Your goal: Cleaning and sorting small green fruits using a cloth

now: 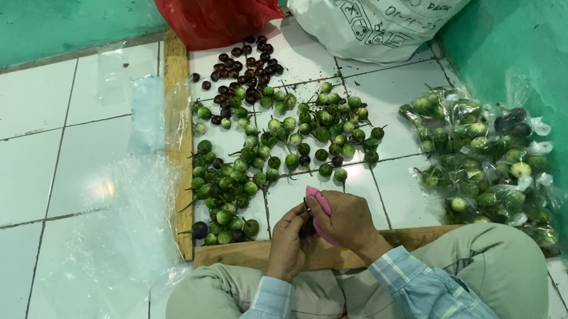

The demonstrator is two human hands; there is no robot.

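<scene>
at lower centre, left hand (288,243) pinches a small dark eggplant (306,229) steady while right hand (346,223) grips a pink knife (320,204) against it, above the wooden frame (178,123).

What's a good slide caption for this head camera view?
Seated person's left hand and right hand work with a pink tool beside a pile of small green eggplants on white tiles.
</scene>
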